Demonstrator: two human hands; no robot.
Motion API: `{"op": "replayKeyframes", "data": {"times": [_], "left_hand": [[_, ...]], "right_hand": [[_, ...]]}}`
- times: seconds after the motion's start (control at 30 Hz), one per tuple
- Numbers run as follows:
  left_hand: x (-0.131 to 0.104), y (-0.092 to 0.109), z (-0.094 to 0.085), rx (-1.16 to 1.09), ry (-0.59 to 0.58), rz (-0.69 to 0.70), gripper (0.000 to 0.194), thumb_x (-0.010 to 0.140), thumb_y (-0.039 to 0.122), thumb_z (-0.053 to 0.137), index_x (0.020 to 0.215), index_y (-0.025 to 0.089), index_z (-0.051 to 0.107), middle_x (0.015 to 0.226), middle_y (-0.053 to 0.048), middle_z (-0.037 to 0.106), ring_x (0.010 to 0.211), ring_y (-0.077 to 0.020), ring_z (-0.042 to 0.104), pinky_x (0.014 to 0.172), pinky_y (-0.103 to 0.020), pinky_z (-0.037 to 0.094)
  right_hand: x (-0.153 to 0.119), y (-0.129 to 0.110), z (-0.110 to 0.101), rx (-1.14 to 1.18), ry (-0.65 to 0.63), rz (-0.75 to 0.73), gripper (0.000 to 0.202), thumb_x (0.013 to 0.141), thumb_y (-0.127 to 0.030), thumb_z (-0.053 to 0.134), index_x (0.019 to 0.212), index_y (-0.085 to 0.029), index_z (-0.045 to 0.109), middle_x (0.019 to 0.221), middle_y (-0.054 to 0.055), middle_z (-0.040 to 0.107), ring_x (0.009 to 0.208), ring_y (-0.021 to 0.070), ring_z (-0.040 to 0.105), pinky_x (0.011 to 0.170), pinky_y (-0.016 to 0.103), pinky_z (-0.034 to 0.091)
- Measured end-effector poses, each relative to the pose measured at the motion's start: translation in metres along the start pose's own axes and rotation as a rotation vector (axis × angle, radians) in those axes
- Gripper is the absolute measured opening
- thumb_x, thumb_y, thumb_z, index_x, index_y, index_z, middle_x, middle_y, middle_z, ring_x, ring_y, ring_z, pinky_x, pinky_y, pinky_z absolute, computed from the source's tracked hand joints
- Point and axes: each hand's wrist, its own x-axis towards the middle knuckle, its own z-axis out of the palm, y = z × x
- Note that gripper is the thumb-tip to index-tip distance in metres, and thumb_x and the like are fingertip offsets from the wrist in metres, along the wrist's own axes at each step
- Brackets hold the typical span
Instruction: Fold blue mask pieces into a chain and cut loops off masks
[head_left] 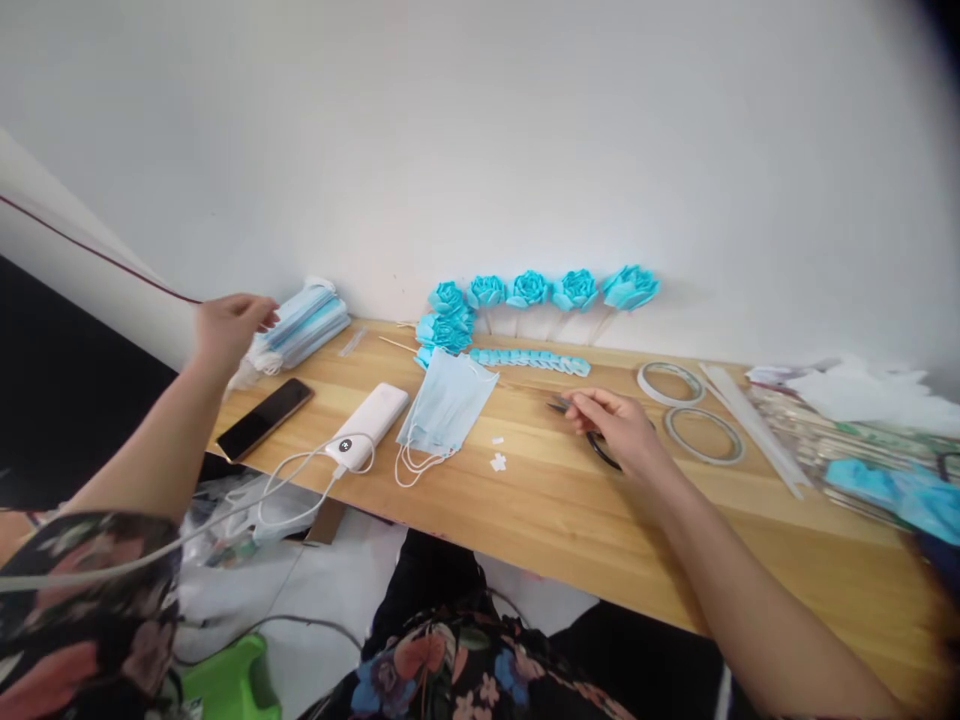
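My left hand (234, 328) is raised at the left with its fingers curled together, in front of a stack of blue face masks (304, 325). Whatever it may hold is hidden. On the right, my right hand (611, 425) closes around a pair of scissors (604, 452); the dark blade tip pokes out to the left and a black handle loop shows below the fingers. Between the hands lie several light-blue masks (448, 400) with white ear loops. Small white pieces (498, 461) are on the wood near them.
The wooden table (540, 530) meets a white wall. Blue folded flowers (530, 288) on sticks lean there, above a row of blue petals (532, 360). Also present are a phone (265, 419), a cabled power bank (369, 428), tape rolls (703, 435), white strips (754, 430) and blue material (896, 492).
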Motion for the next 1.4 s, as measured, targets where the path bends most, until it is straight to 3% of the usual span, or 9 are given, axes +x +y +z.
{"op": "replayKeyframes", "data": {"times": [0.03, 0.13, 0.27, 0.5, 0.87, 1.13, 1.27, 1.4], "left_hand": [[0.015, -0.005, 0.011, 0.217, -0.041, -0.042, 0.015, 0.087, 0.025, 0.063, 0.080, 0.015, 0.070, 0.060, 0.004, 0.058, 0.063, -0.0134, 0.046, 0.071, -0.026, 0.040], [0.044, -0.019, 0.031, 0.341, -0.081, -0.049, 0.004, 0.079, 0.012, 0.069, 0.078, 0.014, 0.072, 0.054, 0.006, 0.050, 0.065, -0.0130, 0.035, 0.074, -0.025, 0.030], [0.059, -0.040, 0.039, 0.361, -0.103, -0.103, 0.009, 0.073, 0.007, 0.076, 0.071, 0.014, 0.070, 0.047, 0.007, 0.039, 0.062, -0.0124, 0.024, 0.069, -0.025, 0.022], [0.070, -0.061, 0.043, 0.314, -0.077, -0.161, 0.023, 0.068, 0.012, 0.087, 0.062, 0.015, 0.065, 0.042, 0.009, 0.038, 0.058, -0.0130, 0.028, 0.063, -0.023, 0.018], [0.068, -0.053, 0.042, 0.187, 0.121, -0.148, 0.033, 0.082, -0.006, 0.063, 0.060, 0.015, 0.051, 0.043, 0.009, 0.024, 0.056, -0.0155, 0.016, 0.066, -0.023, 0.021], [0.062, -0.056, 0.045, 0.208, 0.102, -0.140, 0.026, 0.079, -0.009, 0.059, 0.070, 0.015, 0.057, 0.050, 0.009, 0.026, 0.059, -0.0154, 0.017, 0.068, -0.024, 0.020], [0.064, -0.041, 0.033, 0.195, 0.205, -0.120, 0.025, 0.080, -0.006, 0.056, 0.065, 0.015, 0.054, 0.060, 0.006, 0.031, 0.067, -0.0148, 0.026, 0.081, -0.024, 0.028], [0.062, -0.011, 0.010, 0.124, 0.411, -0.110, 0.031, 0.079, -0.007, 0.043, 0.062, 0.020, 0.040, 0.071, 0.003, 0.033, 0.084, -0.0153, 0.036, 0.099, -0.029, 0.028]], "right_hand": [[0.000, 0.001, 0.000, -0.004, -0.003, 0.000, 0.046, 0.067, -0.060, 0.080, 0.085, -0.018, 0.075, 0.073, 0.003, 0.069, 0.059, 0.0109, 0.056, 0.058, 0.026, 0.047], [0.002, 0.006, -0.002, -0.027, -0.019, 0.004, 0.049, 0.068, -0.063, 0.078, 0.088, -0.018, 0.076, 0.073, 0.004, 0.069, 0.060, 0.0115, 0.056, 0.059, 0.026, 0.047], [0.005, 0.014, -0.006, -0.066, -0.026, 0.029, 0.052, 0.070, -0.065, 0.076, 0.092, -0.018, 0.077, 0.075, 0.005, 0.070, 0.061, 0.0125, 0.057, 0.060, 0.026, 0.047], [0.007, 0.019, -0.011, -0.109, -0.035, 0.032, 0.051, 0.074, -0.065, 0.074, 0.092, -0.018, 0.076, 0.076, 0.006, 0.070, 0.062, 0.0131, 0.057, 0.063, 0.028, 0.047], [0.008, 0.021, -0.013, -0.130, -0.040, 0.035, 0.050, 0.075, -0.065, 0.072, 0.094, -0.019, 0.076, 0.077, 0.005, 0.070, 0.063, 0.0132, 0.057, 0.064, 0.028, 0.047], [0.010, 0.019, -0.010, -0.155, -0.055, 0.040, 0.055, 0.072, -0.069, 0.072, 0.093, -0.019, 0.077, 0.074, 0.006, 0.071, 0.061, 0.0143, 0.058, 0.061, 0.028, 0.047], [0.011, 0.020, -0.010, -0.153, -0.051, 0.036, 0.054, 0.073, -0.068, 0.072, 0.093, -0.018, 0.077, 0.075, 0.007, 0.071, 0.061, 0.0145, 0.058, 0.060, 0.029, 0.048], [0.010, 0.016, -0.009, -0.118, -0.033, 0.036, 0.049, 0.073, -0.064, 0.073, 0.092, -0.019, 0.077, 0.075, 0.006, 0.071, 0.060, 0.0131, 0.057, 0.060, 0.028, 0.047]]}}
